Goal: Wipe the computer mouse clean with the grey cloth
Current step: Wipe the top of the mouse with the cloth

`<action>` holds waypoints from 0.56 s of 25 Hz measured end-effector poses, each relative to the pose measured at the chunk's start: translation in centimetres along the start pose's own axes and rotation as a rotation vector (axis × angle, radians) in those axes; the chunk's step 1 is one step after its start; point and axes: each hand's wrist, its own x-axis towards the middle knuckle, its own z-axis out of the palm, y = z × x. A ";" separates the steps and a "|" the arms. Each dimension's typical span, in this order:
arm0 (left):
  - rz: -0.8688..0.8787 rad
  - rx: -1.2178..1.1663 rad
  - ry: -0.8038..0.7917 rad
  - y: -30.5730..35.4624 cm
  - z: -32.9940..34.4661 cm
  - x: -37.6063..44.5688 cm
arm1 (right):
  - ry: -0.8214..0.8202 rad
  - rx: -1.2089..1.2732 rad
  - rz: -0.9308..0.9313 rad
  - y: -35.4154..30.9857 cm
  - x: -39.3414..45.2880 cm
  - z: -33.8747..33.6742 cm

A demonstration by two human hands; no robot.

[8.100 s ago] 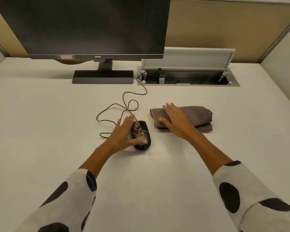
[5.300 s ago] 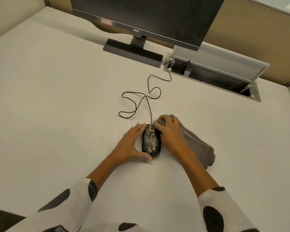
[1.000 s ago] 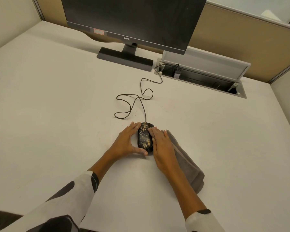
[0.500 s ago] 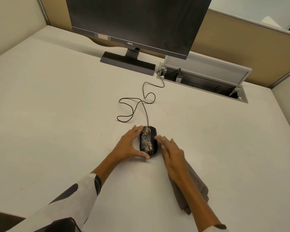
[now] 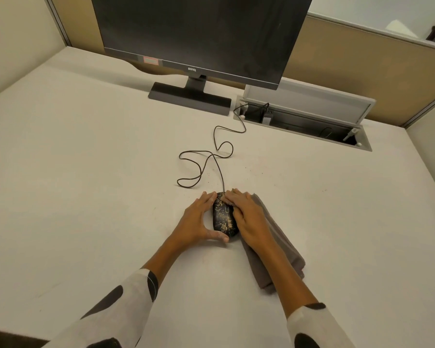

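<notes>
Honestly, the black wired computer mouse (image 5: 224,219), speckled with tan grit, sits mid-desk with its right edge hidden under the right hand (image 5: 250,222), which lies flat on the folded grey cloth (image 5: 284,244) right beside it. The left hand (image 5: 195,222) cups the mouse, thumb at its rear. The black monitor (image 5: 194,31), top cut off, reads "BenQ"; its pink sticker (image 5: 150,61) is unreadable. Bare white desk (image 5: 73,184) stretches wide to the left.

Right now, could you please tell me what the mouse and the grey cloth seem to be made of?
The mouse looks like hard black plastic: a smooth moulded shell with a dull sheen, speckled with tan dirt. The grey cloth looks like thick soft fabric, matte, folded in layers; its weave cannot be told.
</notes>
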 end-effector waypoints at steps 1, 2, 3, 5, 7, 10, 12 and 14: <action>0.002 -0.004 0.003 0.0 0.1 0.0 | 0.007 0.017 -0.013 -0.1 -0.9 0.0; 0.005 -0.005 0.007 -0.1 0.1 0.0 | 0.010 0.016 -0.028 -0.2 -1.8 0.1; 0.008 -0.003 0.008 -0.2 0.1 0.1 | 0.013 -0.002 -0.044 -0.3 -2.7 0.2; 0.014 0.008 0.011 -0.3 0.2 0.2 | 0.028 -0.053 -0.075 -0.5 -4.5 0.8; 0.022 0.028 0.013 -0.5 0.2 0.3 | 0.043 -0.118 -0.118 -0.6 -6.3 1.5; 0.039 0.040 0.013 -0.6 0.3 0.3 | 0.065 -0.315 -0.189 -0.4 -8.3 2.4; 0.040 0.043 0.014 -0.6 0.3 0.2 | 0.082 -0.431 -0.192 -0.5 -9.0 2.8; 0.044 0.047 0.014 -0.6 0.2 0.2 | 0.051 -0.483 -0.194 -0.4 -9.0 2.4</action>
